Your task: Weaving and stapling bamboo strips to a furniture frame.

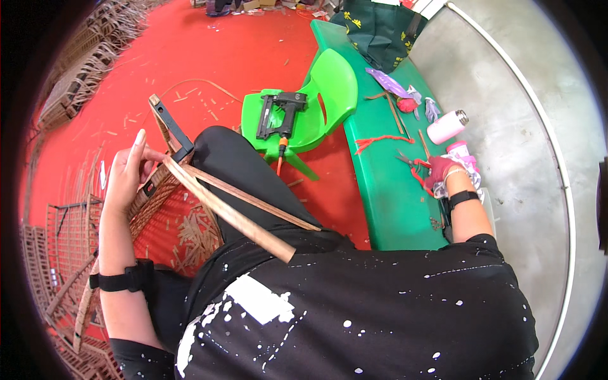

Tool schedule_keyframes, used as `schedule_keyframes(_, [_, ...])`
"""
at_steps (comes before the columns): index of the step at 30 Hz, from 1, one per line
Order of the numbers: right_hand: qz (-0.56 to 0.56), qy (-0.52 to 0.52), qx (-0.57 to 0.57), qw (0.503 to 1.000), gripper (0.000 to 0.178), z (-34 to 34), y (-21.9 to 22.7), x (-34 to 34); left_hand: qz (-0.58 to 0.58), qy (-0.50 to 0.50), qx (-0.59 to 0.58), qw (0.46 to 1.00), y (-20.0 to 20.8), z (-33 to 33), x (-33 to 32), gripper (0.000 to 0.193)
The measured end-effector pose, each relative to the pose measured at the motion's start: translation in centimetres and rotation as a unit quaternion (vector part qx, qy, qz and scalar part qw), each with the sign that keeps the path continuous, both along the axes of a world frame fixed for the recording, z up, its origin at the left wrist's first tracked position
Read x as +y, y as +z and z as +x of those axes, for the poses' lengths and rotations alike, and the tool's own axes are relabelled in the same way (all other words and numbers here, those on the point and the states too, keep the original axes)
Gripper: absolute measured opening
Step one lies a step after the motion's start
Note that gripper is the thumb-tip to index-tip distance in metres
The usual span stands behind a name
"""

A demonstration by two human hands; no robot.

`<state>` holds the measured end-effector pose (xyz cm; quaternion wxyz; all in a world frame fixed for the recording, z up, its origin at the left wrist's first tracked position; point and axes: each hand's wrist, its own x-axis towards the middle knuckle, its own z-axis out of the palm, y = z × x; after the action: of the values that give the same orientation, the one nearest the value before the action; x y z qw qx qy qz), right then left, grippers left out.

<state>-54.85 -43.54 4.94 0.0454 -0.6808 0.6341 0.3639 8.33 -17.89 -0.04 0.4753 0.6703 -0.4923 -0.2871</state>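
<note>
My left hand (pixel 130 172) grips a flat wooden strip (pixel 228 212) at its upper end, beside a woven cane frame (pixel 155 190) that rests on my lap. A second, thinner strip (pixel 253 199) lies alongside it. My right hand (pixel 441 172), in a red glove, reaches out to the green bench (pixel 386 190) and rests on red-handled scissors (pixel 410 162); whether the fingers close on them I cannot tell.
A black nail gun (pixel 278 114) lies on a green plastic chair (pixel 316 107). On the bench are a pink bottle (pixel 447 126), red strips, purple wrappers and a dark bag (pixel 380 31). Cane offcuts litter the red floor (pixel 209 50); woven frames are stacked at left.
</note>
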Motion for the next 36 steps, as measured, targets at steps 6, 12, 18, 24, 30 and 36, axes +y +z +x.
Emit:
schedule_keyframes(6, [-0.081, 0.0, -0.001, 0.997, 0.074, 0.8, -1.3, 2.1, 0.016, 0.02, 0.009, 1.0, 0.8, -0.7, 0.2, 0.063])
schedule_keyframes(12, [-0.237, 0.012, -0.139, 0.961, 0.084, -0.3, -3.9, 3.5, -0.005, 0.009, 0.013, 1.0, 0.5, -0.7, 0.5, 0.062])
schedule_keyframes(18, [-0.409, -0.003, -0.223, 0.885, 0.064, -1.4, -8.5, 2.1, 0.0, 0.006, 0.029, 1.0, 0.8, -1.1, 0.2, 0.053])
schedule_keyframes(24, [-0.374, 0.244, -0.506, 0.738, 0.045, 12.6, -5.3, 1.2, -0.019, -0.009, 0.053, 0.998, 0.6, -1.4, 0.2, 0.053])
schedule_keyframes(30, [-0.251, 0.464, -0.479, 0.702, 0.034, 29.3, -2.7, 6.8, -0.001, -0.008, 0.075, 0.997, 1.5, -1.3, 0.7, 0.054])
schedule_keyframes(36, [-0.206, 0.513, -0.441, 0.707, 0.037, 36.2, -2.4, 8.7, -0.023, -0.004, 0.038, 0.999, 0.8, -1.2, 0.6, 0.053])
